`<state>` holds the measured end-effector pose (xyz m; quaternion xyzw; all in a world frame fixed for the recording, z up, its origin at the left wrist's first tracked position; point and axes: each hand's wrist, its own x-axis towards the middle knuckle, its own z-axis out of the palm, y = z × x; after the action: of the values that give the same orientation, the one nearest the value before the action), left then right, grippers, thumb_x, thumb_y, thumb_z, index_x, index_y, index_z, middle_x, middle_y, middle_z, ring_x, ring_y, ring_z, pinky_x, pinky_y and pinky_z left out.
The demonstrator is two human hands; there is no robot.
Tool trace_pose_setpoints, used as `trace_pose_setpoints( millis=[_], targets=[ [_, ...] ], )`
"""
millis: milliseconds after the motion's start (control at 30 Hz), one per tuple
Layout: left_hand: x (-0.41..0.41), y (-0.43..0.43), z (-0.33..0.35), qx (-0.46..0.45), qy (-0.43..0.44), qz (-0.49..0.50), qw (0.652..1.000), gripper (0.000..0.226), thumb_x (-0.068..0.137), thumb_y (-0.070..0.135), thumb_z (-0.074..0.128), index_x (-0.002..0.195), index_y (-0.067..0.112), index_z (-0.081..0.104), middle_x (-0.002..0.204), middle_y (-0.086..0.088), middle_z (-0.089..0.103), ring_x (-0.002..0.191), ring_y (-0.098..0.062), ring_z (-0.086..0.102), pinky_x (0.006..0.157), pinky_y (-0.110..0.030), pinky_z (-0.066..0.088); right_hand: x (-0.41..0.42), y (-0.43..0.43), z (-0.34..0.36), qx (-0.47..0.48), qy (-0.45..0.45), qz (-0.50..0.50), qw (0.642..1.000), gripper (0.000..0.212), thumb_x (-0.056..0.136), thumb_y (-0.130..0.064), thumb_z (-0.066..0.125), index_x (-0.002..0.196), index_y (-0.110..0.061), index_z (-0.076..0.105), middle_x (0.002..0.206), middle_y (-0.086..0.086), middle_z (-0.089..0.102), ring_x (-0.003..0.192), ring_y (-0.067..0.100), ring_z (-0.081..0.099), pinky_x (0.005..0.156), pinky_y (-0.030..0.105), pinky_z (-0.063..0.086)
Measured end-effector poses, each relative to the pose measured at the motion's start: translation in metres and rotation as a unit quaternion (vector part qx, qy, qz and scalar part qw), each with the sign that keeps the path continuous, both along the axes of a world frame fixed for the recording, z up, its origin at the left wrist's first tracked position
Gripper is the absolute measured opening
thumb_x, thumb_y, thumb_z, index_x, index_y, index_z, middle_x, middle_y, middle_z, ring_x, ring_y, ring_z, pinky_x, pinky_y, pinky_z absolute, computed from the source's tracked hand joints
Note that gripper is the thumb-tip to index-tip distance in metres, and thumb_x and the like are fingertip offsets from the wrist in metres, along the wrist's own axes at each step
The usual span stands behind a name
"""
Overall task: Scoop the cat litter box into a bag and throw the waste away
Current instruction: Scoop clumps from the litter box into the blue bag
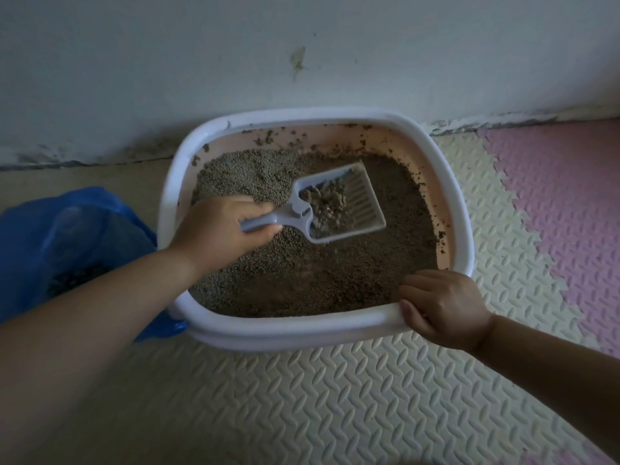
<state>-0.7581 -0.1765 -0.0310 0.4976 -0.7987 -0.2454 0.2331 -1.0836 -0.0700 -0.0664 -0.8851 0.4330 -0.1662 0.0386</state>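
Observation:
A white litter box [302,325] full of grey-brown litter [318,273] stands on the floor against the wall. My left hand [218,229] grips the handle of a pale blue slotted scoop [359,203], which is held over the litter with clumps lying in it. My right hand [443,305] grips the box's near right rim, fingers curled over the edge. An open blue plastic bag [67,236] sits on the floor to the left of the box, with some dark waste inside.
The white wall [302,62] runs right behind the box. Cream foam mats [335,397] cover the floor in front, and a pink mat [570,213] lies to the right.

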Motion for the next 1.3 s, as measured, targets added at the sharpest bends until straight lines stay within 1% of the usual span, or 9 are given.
trace_pose_setpoints(
  millis=[233,333,567,767,833,1033,1133,1233,1300],
  targets=[
    [0.0,0.003,0.003,0.008,-0.012,-0.016,1.0,0.059,0.076,0.064,0.053,0.114,0.021,0.069,0.077,0.021,0.06,0.075,0.005,0.058,0.059,-0.003,0.035,-0.001,0.0,-0.002,-0.002,0.001,-0.002,1.0,0.047,0.099,-0.032,0.028,0.074,-0.016,0.064,0.07,-0.002,0.058,0.059,0.019,0.053,0.053,0.027,0.038],
    [0.001,0.001,0.002,0.014,-0.008,0.009,1.0,0.052,0.079,0.058,0.061,0.114,0.02,0.069,0.077,0.018,0.06,0.069,0.0,0.057,0.058,-0.01,0.036,-0.001,0.0,-0.003,-0.003,0.002,-0.003,1.0,0.046,0.098,-0.032,0.028,0.073,-0.016,0.064,0.069,-0.003,0.057,0.058,0.018,0.053,0.053,0.027,0.037],
    [-0.004,0.0,-0.003,0.002,-0.018,-0.005,1.0,0.062,0.074,0.065,0.049,0.113,0.022,0.07,0.077,0.019,0.061,0.07,-0.001,0.058,0.063,-0.018,0.043,-0.001,0.0,-0.002,-0.007,0.008,-0.006,1.0,0.043,0.097,-0.031,0.03,0.072,-0.017,0.062,0.068,-0.004,0.056,0.058,0.017,0.05,0.055,0.025,0.033],
    [-0.009,0.001,-0.008,-0.002,-0.035,-0.007,0.999,0.061,0.074,0.065,0.048,0.113,0.023,0.07,0.075,0.019,0.058,0.068,-0.003,0.058,0.06,-0.011,0.037,-0.001,0.0,-0.002,-0.003,0.007,-0.008,1.0,0.046,0.098,-0.032,0.029,0.072,-0.017,0.063,0.068,-0.003,0.057,0.057,0.018,0.052,0.054,0.026,0.036],
    [-0.01,0.0,-0.011,0.006,-0.029,0.001,1.0,0.061,0.075,0.065,0.048,0.113,0.022,0.069,0.073,0.019,0.058,0.065,-0.001,0.056,0.057,-0.017,0.038,-0.001,0.0,-0.002,0.0,0.008,-0.008,1.0,0.046,0.098,-0.032,0.028,0.072,-0.017,0.063,0.068,-0.003,0.057,0.058,0.018,0.052,0.054,0.026,0.036],
    [-0.019,-0.003,-0.014,0.014,-0.036,0.004,0.999,0.042,0.083,0.048,0.064,0.113,0.019,0.069,0.074,0.019,0.058,0.063,-0.003,0.056,0.057,-0.019,0.04,0.0,-0.001,-0.001,-0.005,0.001,-0.005,1.0,0.044,0.098,-0.031,0.03,0.073,-0.017,0.063,0.068,-0.003,0.056,0.059,0.017,0.05,0.055,0.025,0.034],
    [-0.023,-0.003,-0.013,-0.003,-0.046,-0.033,0.998,0.048,0.081,0.056,0.058,0.112,0.021,0.07,0.077,0.018,0.061,0.065,-0.004,0.059,0.062,-0.026,0.05,-0.001,-0.001,-0.001,-0.005,0.001,-0.002,1.0,0.044,0.098,-0.031,0.03,0.073,-0.017,0.063,0.069,-0.003,0.057,0.06,0.017,0.05,0.056,0.026,0.034],
    [-0.024,-0.005,-0.015,0.011,-0.043,-0.008,0.999,0.041,0.083,0.047,0.065,0.113,0.02,0.069,0.075,0.02,0.058,0.065,0.001,0.056,0.06,-0.021,0.045,-0.001,-0.001,0.0,-0.004,0.001,0.0,1.0,0.043,0.097,-0.03,0.031,0.074,-0.017,0.064,0.07,-0.003,0.057,0.061,0.017,0.05,0.056,0.026,0.034],
    [-0.024,-0.005,-0.017,-0.001,-0.06,-0.026,0.998,0.045,0.081,0.055,0.058,0.111,0.024,0.071,0.075,0.018,0.06,0.066,-0.001,0.058,0.062,-0.025,0.05,-0.001,-0.001,0.0,-0.006,0.0,0.0,1.0,0.043,0.097,-0.03,0.031,0.074,-0.017,0.065,0.07,-0.003,0.058,0.061,0.017,0.05,0.057,0.026,0.034]
  ],
)
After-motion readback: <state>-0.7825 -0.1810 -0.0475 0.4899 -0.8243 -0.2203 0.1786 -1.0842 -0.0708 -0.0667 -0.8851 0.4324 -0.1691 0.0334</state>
